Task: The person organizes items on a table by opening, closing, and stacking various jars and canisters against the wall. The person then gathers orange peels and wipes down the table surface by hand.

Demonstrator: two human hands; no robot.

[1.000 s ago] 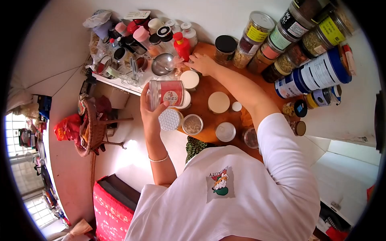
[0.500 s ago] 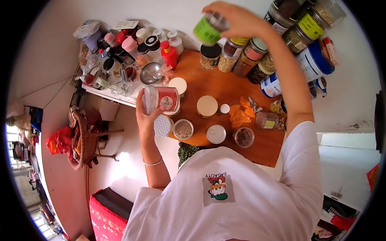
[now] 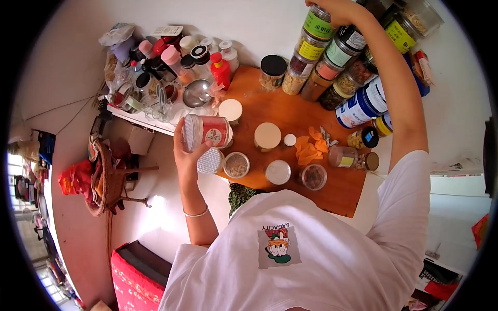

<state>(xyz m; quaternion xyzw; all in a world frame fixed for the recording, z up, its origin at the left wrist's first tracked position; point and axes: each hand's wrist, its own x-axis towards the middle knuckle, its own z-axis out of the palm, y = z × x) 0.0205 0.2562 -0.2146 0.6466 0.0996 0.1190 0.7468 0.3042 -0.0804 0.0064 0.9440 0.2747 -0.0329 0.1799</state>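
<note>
Above the near edge of the wooden board (image 3: 306, 192) we hold a red jar (image 3: 208, 131) in our left hand (image 3: 182, 150), fingers wrapped round its body. The jar lies tilted on its side, its clear ribbed end pointing left; a round pale label sits on the red middle band. Just below it rest a white dotted lid (image 3: 210, 161) and an open tub (image 3: 236, 165) of pale crumbs.

Our right hand (image 3: 334, 8) reaches far up to the stack of jars by the wall and closes over the top of a green-label jar (image 3: 317, 23), which sits on a yellow-label jar (image 3: 309, 48). We cannot tell how firmly it grips.

On the board lie a cream lid (image 3: 267, 136), a small white cap (image 3: 290, 140) and orange scraps (image 3: 308, 150). A blue can (image 3: 362, 106) lies on its side to the right.
</note>
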